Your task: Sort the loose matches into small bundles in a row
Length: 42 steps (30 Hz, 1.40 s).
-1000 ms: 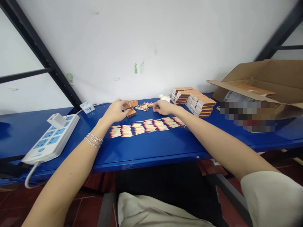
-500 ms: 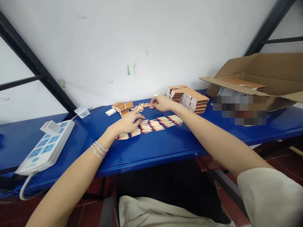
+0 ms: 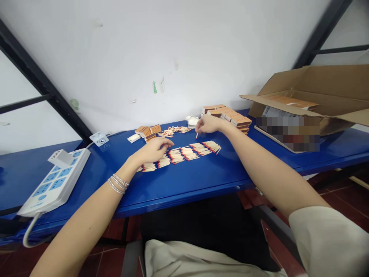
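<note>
My right hand (image 3: 208,124) is held above the blue table, thumb and fingers pinched on a match (image 3: 196,135) that points downward. Beneath it, red-tipped matches (image 3: 190,153) lie in several neat slanted bundles, side by side in a row. My left hand (image 3: 155,149) rests over the left part of this row, fingers loosely bent and apart, with nothing visible in them; it hides some of the matches. Behind the row is a loose heap of matches (image 3: 173,131). White matchbox trays (image 3: 192,121) sit behind my right hand.
Several matchboxes (image 3: 148,132) lie left of the heap, and a larger stack of matchboxes (image 3: 239,120) stands behind my right forearm. An open cardboard box (image 3: 325,86) is at the right. On the left lies a white power strip (image 3: 62,177). The wall closes off the back.
My right hand has moved right, away from the loose heap, with a match now showing in its fingers. The white trays have come into view. My left hand stays over the row.
</note>
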{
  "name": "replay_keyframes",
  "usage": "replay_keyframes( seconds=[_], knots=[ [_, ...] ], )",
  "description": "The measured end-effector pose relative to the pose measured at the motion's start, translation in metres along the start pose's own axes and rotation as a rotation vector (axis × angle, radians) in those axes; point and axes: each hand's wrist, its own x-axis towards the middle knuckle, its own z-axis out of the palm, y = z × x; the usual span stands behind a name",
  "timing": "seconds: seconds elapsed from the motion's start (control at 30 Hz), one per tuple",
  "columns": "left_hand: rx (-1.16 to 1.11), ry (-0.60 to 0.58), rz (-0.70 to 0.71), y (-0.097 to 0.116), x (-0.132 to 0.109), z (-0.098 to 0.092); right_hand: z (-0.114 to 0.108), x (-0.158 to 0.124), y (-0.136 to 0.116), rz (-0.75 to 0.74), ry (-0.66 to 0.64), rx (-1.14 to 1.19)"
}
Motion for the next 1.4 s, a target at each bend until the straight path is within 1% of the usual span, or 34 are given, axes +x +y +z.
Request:
replay_keyframes(
  seconds=[0.1,0.17,0.23,0.37,0.5,0.6,0.77,0.93,1.1,1.17,1.3,1.4],
  knots=[
    [0.023,0.036,-0.045,-0.011,-0.002,-0.004,-0.006,-0.002,0.005,0.062,-0.109,-0.04],
    [0.017,0.052,-0.077,-0.02,-0.003,-0.006,-0.01,-0.006,0.006,0.101,-0.201,-0.08],
    [0.015,0.066,-0.104,-0.028,-0.004,-0.008,-0.013,-0.01,0.005,0.143,-0.263,-0.102],
    [0.05,0.074,-0.15,-0.038,-0.004,-0.01,-0.015,-0.014,0.006,0.169,-0.285,-0.145],
    [0.094,0.068,-0.156,-0.043,-0.003,-0.01,-0.017,-0.014,0.009,0.18,-0.296,-0.162],
    [0.143,0.055,-0.153,-0.048,-0.003,-0.009,-0.022,-0.017,0.009,0.14,-0.297,-0.202],
    [0.198,0.037,-0.171,-0.051,-0.003,-0.011,-0.034,-0.026,0.011,-0.017,-0.337,-0.24],
    [0.224,0.011,-0.177,-0.051,-0.004,-0.014,-0.03,-0.029,0.007,-0.05,-0.384,-0.246],
    [0.219,0.036,-0.18,-0.06,-0.004,-0.013,-0.024,-0.028,0.003,-0.038,-0.38,-0.211],
    [0.233,0.034,-0.174,-0.063,-0.004,-0.012,-0.022,-0.026,0.003,-0.031,-0.349,-0.195],
    [0.264,0.016,-0.171,-0.067,-0.005,-0.012,-0.011,-0.021,-0.004,-0.073,-0.191,-0.158],
    [0.27,0.0,-0.169,-0.066,-0.005,-0.012,0.006,-0.018,-0.021,-0.178,-0.054,-0.094]
  ],
)
